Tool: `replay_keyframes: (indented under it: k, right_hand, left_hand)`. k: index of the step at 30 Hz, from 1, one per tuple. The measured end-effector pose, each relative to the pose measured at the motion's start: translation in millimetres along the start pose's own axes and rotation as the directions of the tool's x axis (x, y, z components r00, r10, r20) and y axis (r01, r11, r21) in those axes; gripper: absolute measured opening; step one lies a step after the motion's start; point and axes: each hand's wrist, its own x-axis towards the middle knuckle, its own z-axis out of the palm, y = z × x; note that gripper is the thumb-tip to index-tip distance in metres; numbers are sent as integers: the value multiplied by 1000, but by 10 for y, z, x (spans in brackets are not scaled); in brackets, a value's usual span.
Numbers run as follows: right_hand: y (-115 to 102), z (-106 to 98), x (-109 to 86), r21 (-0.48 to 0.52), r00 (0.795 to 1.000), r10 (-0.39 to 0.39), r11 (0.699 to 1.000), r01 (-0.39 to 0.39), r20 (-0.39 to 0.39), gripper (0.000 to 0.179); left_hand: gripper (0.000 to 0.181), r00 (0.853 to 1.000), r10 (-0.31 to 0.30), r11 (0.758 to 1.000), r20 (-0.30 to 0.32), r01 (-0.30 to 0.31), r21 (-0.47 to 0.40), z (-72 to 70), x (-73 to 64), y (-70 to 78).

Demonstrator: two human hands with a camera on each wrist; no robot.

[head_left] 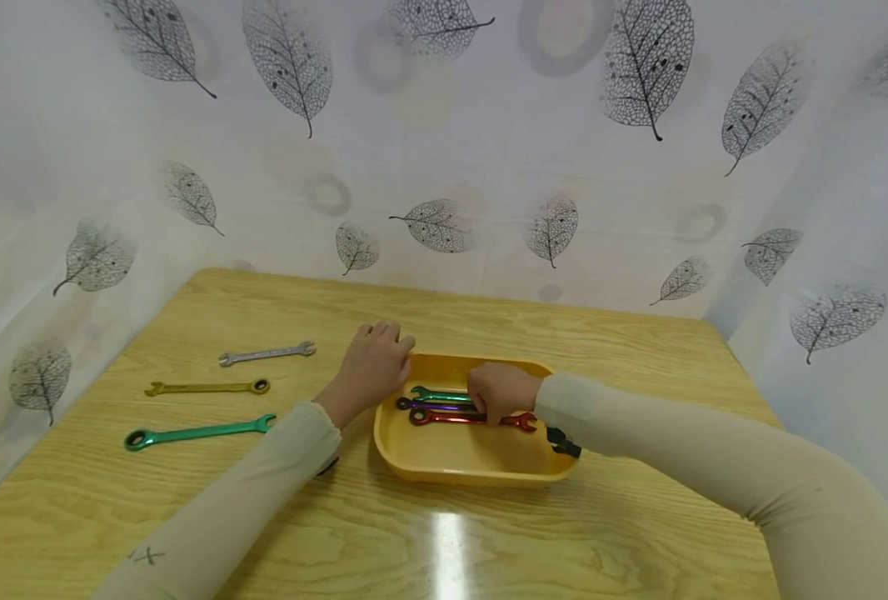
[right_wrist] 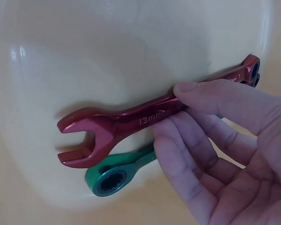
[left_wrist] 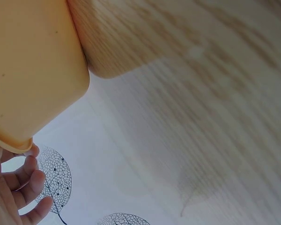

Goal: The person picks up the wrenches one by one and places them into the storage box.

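A yellow plastic tray (head_left: 474,478) stands on the table. My left hand (head_left: 372,367) grips its far left corner at the rim, fingers loosely curled in the left wrist view. Inside the tray, my right hand (head_left: 502,390) pinches the middle of a red combination wrench (right_wrist: 145,116) between thumb and fingers. That wrench is marked 13mm, with its open end toward the right in the head view. Beside it in the tray lie a green wrench (head_left: 438,395) and a purple wrench (head_left: 447,407), each partly hidden by the right hand.
Left of the tray, a silver wrench (head_left: 267,354), a gold wrench (head_left: 207,387) and another green wrench (head_left: 200,432) lie spaced apart on the wooden table (head_left: 354,550). A leaf-patterned curtain (head_left: 444,150) hangs behind the table and at both sides.
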Motion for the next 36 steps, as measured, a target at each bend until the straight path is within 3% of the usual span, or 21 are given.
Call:
replay_keyframes:
  k: [21, 36]
  right_hand:
    - [-53, -29, -26, -79, 1000, 20, 997, -20, -3, 19]
    - [77, 69, 62, -61, 1000, 8, 998, -9, -12, 35]
  left_hand:
    - [7, 1000, 2, 1000, -5, -2, -12, -28, -9, 12]
    - [7, 1000, -5, 1000, 11, 5, -15, -17, -3, 10]
